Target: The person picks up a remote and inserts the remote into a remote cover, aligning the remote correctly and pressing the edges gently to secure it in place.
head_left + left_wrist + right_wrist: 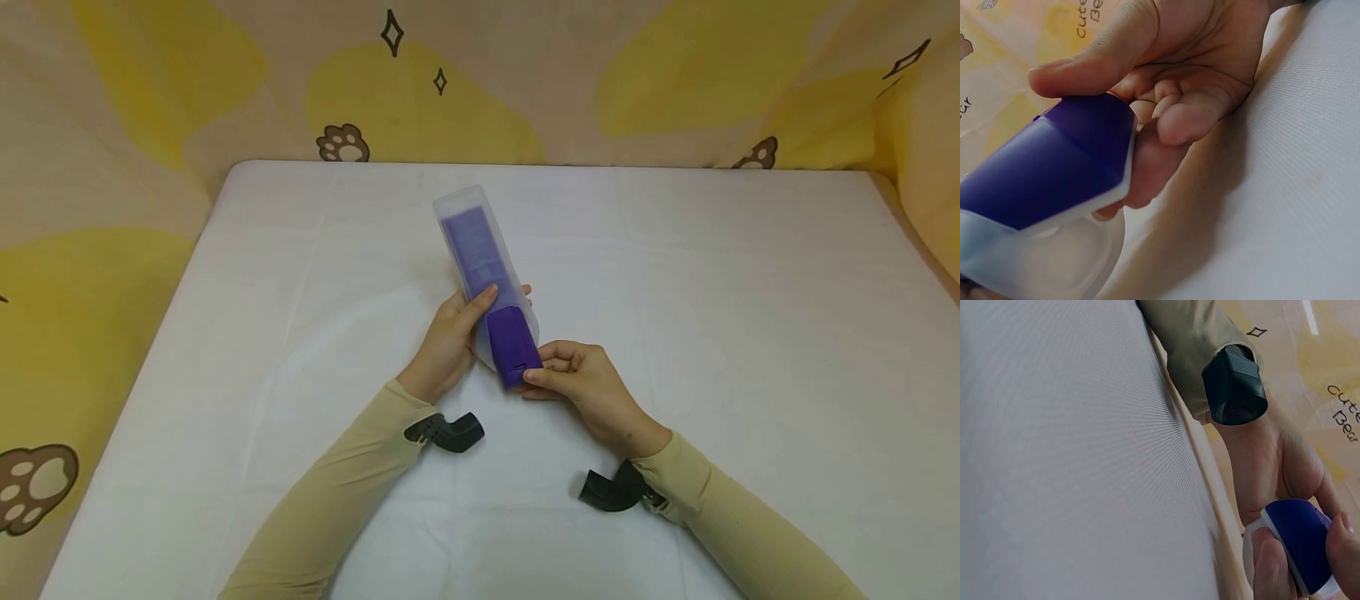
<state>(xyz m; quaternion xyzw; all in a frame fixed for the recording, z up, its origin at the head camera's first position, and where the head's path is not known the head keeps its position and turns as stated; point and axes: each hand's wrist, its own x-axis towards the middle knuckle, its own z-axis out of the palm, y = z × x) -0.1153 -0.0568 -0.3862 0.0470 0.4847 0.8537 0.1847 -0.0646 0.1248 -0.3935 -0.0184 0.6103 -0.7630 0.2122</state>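
Note:
A long translucent plastic case (461,200) with a bluish-purple strip (477,246) showing through it is held slanted over the table, far end up and left. Its near end carries a solid deep-purple piece (513,342) with a pale edge. Around the middle of the case my left hand (442,346) grips, thumb across the top and fingers beneath. With thumb and fingers, my right hand (588,383) pinches the near end of the purple piece. In the left wrist view the right hand (1166,69) has its thumb on the purple piece, fingers at its far side.
A white cloth (720,333) covers the table. Behind and beside it hangs a yellow patterned curtain (465,100) with paw prints. A black camera mount (450,432) sits at the left wrist, another black mount (617,487) at the right.

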